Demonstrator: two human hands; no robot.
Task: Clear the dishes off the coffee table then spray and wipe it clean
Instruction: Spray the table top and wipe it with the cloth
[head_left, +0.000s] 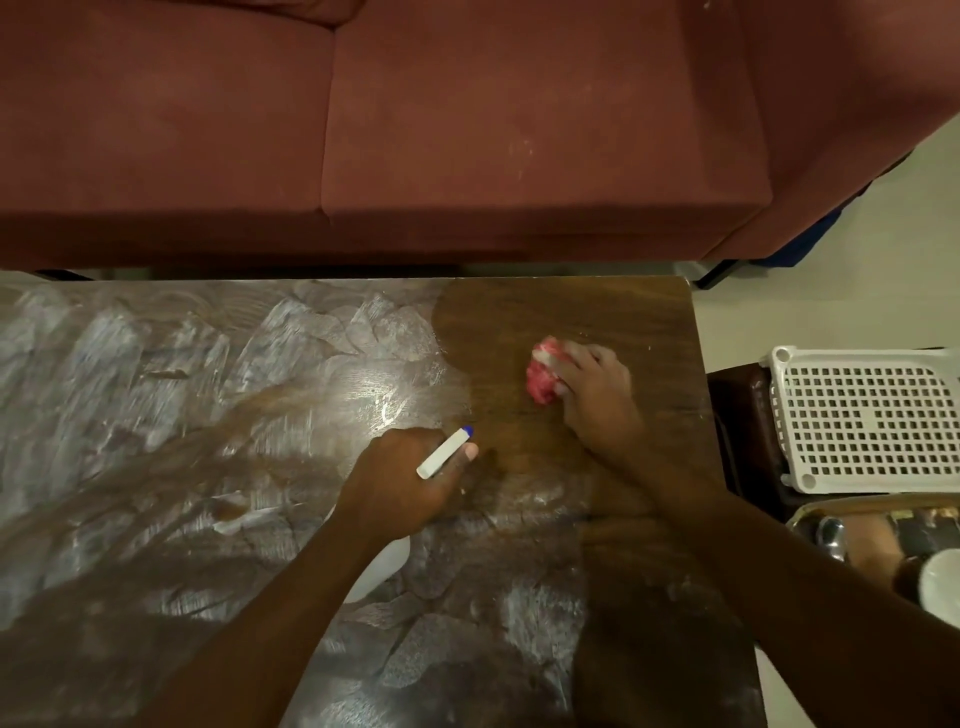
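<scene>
1. A dark red sofa (415, 130) fills the top of my view, its front running along the far edge of the coffee table (597, 306).

2. The wooden coffee table takes up the lower frame. Most of its surface, from the left edge across to the middle, is smeared with whitish streaks; a patch at the far right corner shows bare, dark wood.

3. Off the right edge of the table I see a white perforated basket (862, 415), turned with its gridded face up. Just below it is a metal tray (802, 519) holding dishes, too blurred for me to name.

4. My right hand (597, 389) lies on the bare wood near the far right corner, fingers closed over a crumpled pink cloth (540, 376) that it presses against the surface. The cloth pokes out at the fingertips, on the hand's left side.

5. My left hand (405, 483) sits near the middle of the table, nearer its right edge, wrapped around the neck of a white spray bottle (379, 571). The bottle's body shows below the wrist; its white nozzle with a blue tip (448, 451) points toward the far right corner, the index finger stretched along beneath it.
</scene>
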